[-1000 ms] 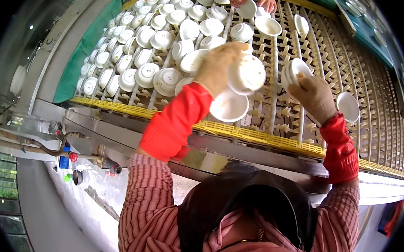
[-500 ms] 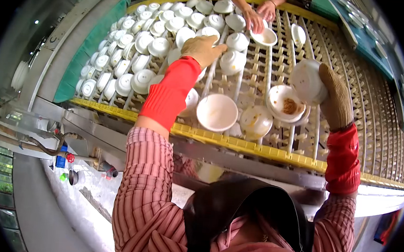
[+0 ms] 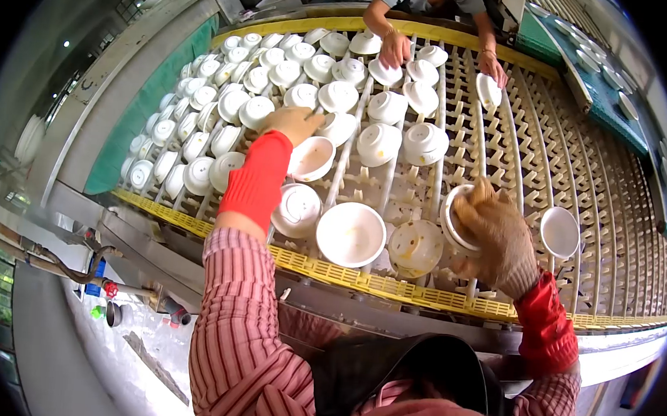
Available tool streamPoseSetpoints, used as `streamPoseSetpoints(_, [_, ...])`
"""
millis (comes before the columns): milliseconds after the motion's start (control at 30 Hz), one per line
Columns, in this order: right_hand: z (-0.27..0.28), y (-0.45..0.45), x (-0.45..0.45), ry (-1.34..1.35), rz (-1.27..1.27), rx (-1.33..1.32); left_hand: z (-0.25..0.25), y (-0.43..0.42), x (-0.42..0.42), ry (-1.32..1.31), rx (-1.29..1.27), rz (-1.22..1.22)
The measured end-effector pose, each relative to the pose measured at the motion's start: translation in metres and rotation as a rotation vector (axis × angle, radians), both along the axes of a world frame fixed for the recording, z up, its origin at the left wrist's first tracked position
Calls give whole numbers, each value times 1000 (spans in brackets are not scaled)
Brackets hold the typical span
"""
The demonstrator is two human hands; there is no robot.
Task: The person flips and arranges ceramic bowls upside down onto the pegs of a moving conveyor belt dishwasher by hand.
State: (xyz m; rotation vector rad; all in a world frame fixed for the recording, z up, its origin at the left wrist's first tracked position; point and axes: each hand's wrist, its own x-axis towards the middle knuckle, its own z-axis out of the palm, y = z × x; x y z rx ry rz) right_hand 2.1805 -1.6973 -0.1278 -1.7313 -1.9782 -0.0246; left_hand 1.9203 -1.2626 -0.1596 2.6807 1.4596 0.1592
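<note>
My left hand (image 3: 293, 125), in a tan glove, reaches over the rack just above an upright bowl (image 3: 311, 158); its fingertips lie near white bowls, and whether they grip one is hidden. On the right, my gloved right hand (image 3: 495, 223) has its fingers inside a white bowl (image 3: 457, 217), curled against what it holds or touches there. Close to the yellow edge sit a large upright white bowl (image 3: 351, 235), a stained dish (image 3: 415, 248) and an overturned bowl (image 3: 297, 210). Overturned bowls (image 3: 425, 143) stand farther back.
Several white bowls fill the left part of the pegged rack (image 3: 604, 204). Another upright bowl (image 3: 560, 232) is at right. Across the rack a co-worker's hands (image 3: 395, 50) touch dishes. A teal belt (image 3: 615, 112) carries dishes at the upper right. A yellow edge (image 3: 390, 289) runs along the front.
My left hand has moved left and lower over the rack. My right hand has come down to the bowl, and the dish it held up is no longer seen raised. The co-worker's hands have spread apart.
</note>
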Motion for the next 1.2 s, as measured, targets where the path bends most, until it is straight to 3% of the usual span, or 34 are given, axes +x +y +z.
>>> streamPoseSetpoints(100, [-11, -20, 2, -105, -35, -148, 14, -54, -11, 44, 115, -182])
streamPoseSetpoints(233, [-8, -29, 4, 27, -64, -73, 32, -132, -40, -265, -190, -344])
streamPoseSetpoints(267, [-10, -36, 9, 129, -154, -219, 34, -152, -49, -343, -239, -447])
streamPoseSetpoints(300, [-5, -42, 8, 228, -230, -265, 48, -176, -55, -252, -274, -490])
streamPoseSetpoints(333, [2, -47, 8, 322, -307, -305, 70, -206, -56, -117, -130, -588])
streamPoseSetpoints(400, [10, -51, 14, 618, -468, -389, 77, -234, -60, -80, -157, -755])
streamPoseSetpoints(467, [11, -43, 34, 932, -347, -344, 54, -248, -66, -179, -35, -867])
streamPoseSetpoints(567, [20, -24, 30, 1089, -279, -129, 53, -251, -60, -119, 54, -890])
streamPoseSetpoints(633, [15, -4, 39, 1040, -135, -42, 45, -253, -59, -167, -44, -850])
streamPoseSetpoints(667, [25, 6, 28, 1432, -131, -116, 40, -251, -60, -187, -90, -829])
streamPoseSetpoints(700, [36, 10, 19, 1287, -158, -124, 36, -241, -63, -218, -95, -896])
streamPoseSetpoints(733, [43, 11, 15, 1112, -228, -211, 39, -249, -65, -332, -282, -683])
streamPoseSetpoints(833, [-7, 17, 25, 654, -154, -122, 54, -265, -63, -653, -750, -93])
streamPoseSetpoints(867, [10, 1, 9, 568, -186, -148, 53, -262, -59, -715, -741, -65])
streamPoseSetpoints(933, [6, -5, 14, 342, -6, -334, 46, -252, -49, -825, -734, -1])
streamPoseSetpoints(967, [3, -9, 12, 153, 3, -314, 34, -248, -39, -871, -593, -63])
streamPoseSetpoints(1033, [-2, -19, 9, -224, 16, -260, 31, -236, -30, -491, -51, -226])
streamPoseSetpoints(1067, [-1, -24, 11, -182, -46, -366, 31, -234, -27, -293, 215, -303])
streamPoseSetpoints(1133, [3, -31, 18, -100, -168, -569, 43, -236, -26, -242, 357, -303])
streamPoseSetpoints(1200, [-7, -46, 39, 234, -281, -587, 62, -245, -27, -175, 502, -276])
